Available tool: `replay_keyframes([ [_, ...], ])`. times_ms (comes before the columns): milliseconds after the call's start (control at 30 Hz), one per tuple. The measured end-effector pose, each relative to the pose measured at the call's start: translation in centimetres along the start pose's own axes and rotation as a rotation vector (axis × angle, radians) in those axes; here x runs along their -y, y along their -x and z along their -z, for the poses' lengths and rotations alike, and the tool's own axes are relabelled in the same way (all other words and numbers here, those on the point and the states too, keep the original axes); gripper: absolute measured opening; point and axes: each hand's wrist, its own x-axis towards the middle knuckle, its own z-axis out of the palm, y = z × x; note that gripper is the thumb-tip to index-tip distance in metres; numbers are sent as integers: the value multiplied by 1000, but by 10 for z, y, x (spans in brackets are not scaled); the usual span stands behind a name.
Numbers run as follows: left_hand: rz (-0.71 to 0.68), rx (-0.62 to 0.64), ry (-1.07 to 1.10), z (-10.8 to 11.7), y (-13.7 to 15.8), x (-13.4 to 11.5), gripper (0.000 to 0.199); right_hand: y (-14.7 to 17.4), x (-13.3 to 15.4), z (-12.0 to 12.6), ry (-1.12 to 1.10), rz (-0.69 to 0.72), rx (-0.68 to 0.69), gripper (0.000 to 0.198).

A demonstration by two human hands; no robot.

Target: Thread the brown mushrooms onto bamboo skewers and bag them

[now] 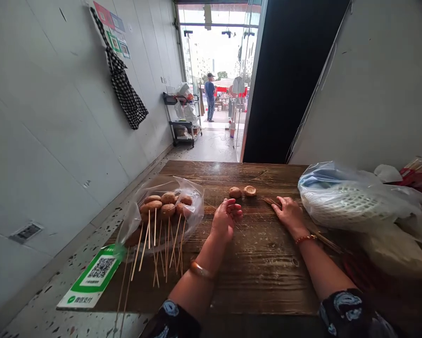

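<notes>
My left hand (226,218) hovers above the wooden table, palm turned inward, fingers loosely curled and apart with nothing visible in them. Just beyond it lie two loose brown mushrooms: one cap-up (235,192), the other (249,191) with its pale hollow underside showing. My right hand (291,215) rests over a bundle of thin wooden skewers (325,241), thumb and fingers around its tips; the part under the palm is hidden. To the left, several skewered mushrooms (168,211) lie in a clear plastic bag (195,206), their sticks (173,246) pointing toward me.
A green QR-code card (91,277) sits at the table's left corner. Clear bags with white foam netting (351,199) crowd the right side. Beyond the table (260,281) stand a loaded cart (182,117) and, outside the glass door, a person (210,96). A checked cloth (126,96) hangs left.
</notes>
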Motion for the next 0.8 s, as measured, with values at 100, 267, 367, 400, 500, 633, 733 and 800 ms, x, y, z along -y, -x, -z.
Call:
replay_keyframes([
  [100, 7, 3, -6, -1, 2, 0, 26, 1, -2, -4, 67, 54, 25, 18],
  [267, 7, 9, -19, -1, 2, 1, 26, 6, 7, -1, 107, 156, 55, 19],
  [367, -5, 0, -58, 1, -1, 3, 23, 14, 24, 7, 94, 200, 65, 24],
  [400, -16, -5, -83, 2, -2, 4, 21, 18, 31, 10, 77, 225, 67, 26],
  [500, -57, -11, -178, 5, -3, 7, 22, 28, 50, 19, -18, 323, 46, 26],
  [633, -110, 45, -304, 5, -2, 11, 38, 34, 64, 26, -110, 367, 50, 24],
  [733, -157, 119, -405, 4, -1, 13, 42, 35, 67, 29, -147, 358, 87, 23],
  [800, -191, 153, -459, 3, 0, 15, 40, 36, 69, 31, -158, 366, 126, 25],
])
